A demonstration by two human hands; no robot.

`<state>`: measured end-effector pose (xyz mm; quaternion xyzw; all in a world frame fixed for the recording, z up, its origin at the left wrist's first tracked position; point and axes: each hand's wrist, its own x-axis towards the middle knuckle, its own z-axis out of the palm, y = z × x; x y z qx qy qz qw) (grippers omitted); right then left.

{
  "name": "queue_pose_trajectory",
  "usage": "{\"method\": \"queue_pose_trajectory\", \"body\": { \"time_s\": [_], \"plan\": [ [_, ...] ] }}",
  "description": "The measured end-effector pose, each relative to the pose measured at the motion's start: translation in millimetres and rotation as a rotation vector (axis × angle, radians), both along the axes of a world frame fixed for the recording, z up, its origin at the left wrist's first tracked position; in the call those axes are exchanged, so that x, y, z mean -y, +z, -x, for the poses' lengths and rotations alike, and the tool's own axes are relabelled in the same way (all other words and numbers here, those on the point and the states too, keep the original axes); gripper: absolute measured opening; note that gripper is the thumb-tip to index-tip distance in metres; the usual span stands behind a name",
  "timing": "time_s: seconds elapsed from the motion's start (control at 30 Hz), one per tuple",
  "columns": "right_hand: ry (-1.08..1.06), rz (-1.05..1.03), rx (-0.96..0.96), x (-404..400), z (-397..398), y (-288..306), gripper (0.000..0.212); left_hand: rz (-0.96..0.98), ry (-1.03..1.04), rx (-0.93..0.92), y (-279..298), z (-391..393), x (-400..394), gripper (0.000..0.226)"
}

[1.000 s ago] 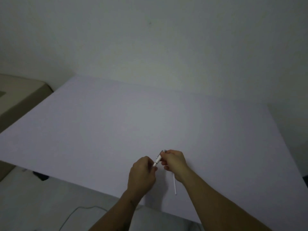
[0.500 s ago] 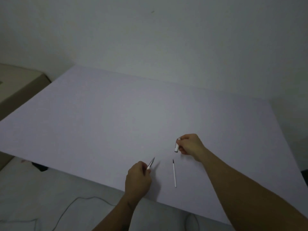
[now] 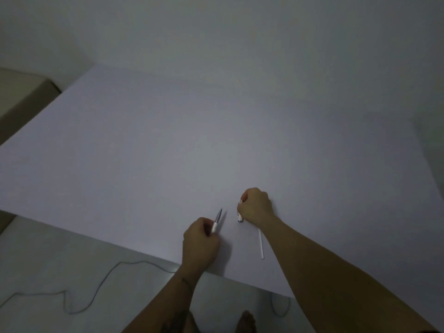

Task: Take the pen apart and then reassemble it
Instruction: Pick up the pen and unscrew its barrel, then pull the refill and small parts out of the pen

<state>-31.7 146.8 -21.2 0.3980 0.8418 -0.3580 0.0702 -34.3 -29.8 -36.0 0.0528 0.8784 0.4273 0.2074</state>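
The pen is in separate pieces near the front edge of a large white sheet [image 3: 168, 145]. My left hand [image 3: 200, 241] grips the pen's front barrel [image 3: 217, 221], whose silver tip points up and away. My right hand [image 3: 255, 205] is closed on the rear barrel [image 3: 239, 216], its end poking out below my fingers just above the sheet. The thin white refill [image 3: 261, 246] lies loose on the sheet, partly hidden under my right wrist. The two hands are a short gap apart.
The white sheet covers a low surface reaching the wall at the back. A thin grey cable [image 3: 96, 284] trails over the pale floor at the lower left. A beige piece of furniture [image 3: 21, 97] stands at the far left. My feet [image 3: 245, 323] show at the bottom.
The two barrel halves, joined one second ago, have come apart. My right hand went right with the rear half, then drew back toward me over the refill. My left hand stayed near the sheet's edge.
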Motion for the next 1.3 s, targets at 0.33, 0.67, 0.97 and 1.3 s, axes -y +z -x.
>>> {"method": "queue_pose_trajectory", "body": {
  "time_s": [0.33, 0.67, 0.97, 1.3],
  "plan": [
    [-0.11, 0.189, -0.127, 7.0, -8.5, 11.9, 0.019, -0.127, 0.051, -0.005, 17.8, 10.1, -8.1, 0.02],
    [-0.441, 0.714, -0.305, 25.7, -35.7, 50.6, 0.012, -0.171, -0.016, -0.134, 57.9, -5.6, -32.8, 0.016],
    [-0.419, 0.625, -0.378, 14.4, -38.0, 69.9, 0.018, -0.129, -0.054, -0.158, 74.3, -3.2, -43.2, 0.015],
    [-0.5, 0.747, -0.375, 7.9, -43.5, 79.5, 0.011, -0.158, -0.049, -0.209, 74.1, -14.0, -45.2, 0.018]
  ]
}}
